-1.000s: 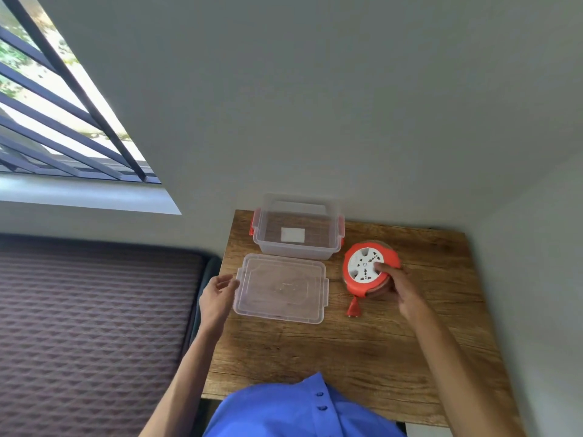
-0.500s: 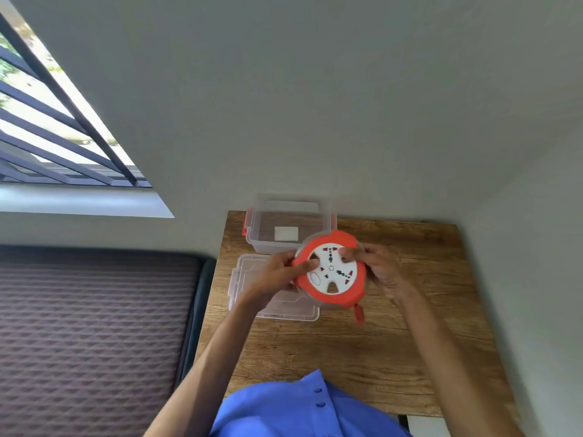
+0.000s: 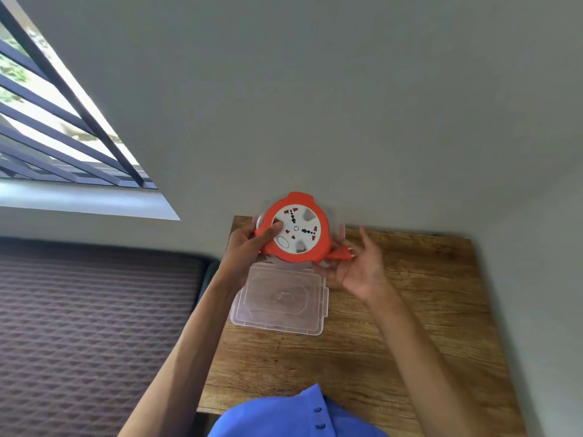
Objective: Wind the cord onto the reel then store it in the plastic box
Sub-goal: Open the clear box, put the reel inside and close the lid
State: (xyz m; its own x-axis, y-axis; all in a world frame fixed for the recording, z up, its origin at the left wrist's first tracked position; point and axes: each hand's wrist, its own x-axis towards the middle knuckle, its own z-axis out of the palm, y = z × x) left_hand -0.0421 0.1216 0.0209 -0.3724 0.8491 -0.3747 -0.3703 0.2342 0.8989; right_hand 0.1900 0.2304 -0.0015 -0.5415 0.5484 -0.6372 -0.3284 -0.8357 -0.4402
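Note:
The orange reel [image 3: 295, 230] with its white socket face is held up above the back of the wooden table [image 3: 394, 326]. My left hand [image 3: 249, 247] grips its left rim, thumb on the white face. My right hand [image 3: 356, 263] is under its right side with fingers spread, and the orange plug [image 3: 340, 254] rests against my fingers. The clear plastic box [image 3: 339, 230] stands right behind the reel and is almost wholly hidden by it. The box's clear lid [image 3: 280, 302] lies flat on the table below the reel.
The table stands in a corner, with a wall behind it and another close on the right. A dark quilted mattress [image 3: 94, 326] lies to the left of the table. A barred window [image 3: 47, 130] is at the upper left.
The reel has been lifted off the table with both hands and carried back over the box. My left hand left the lid and took the reel's rim; the plug now lies in my right hand.

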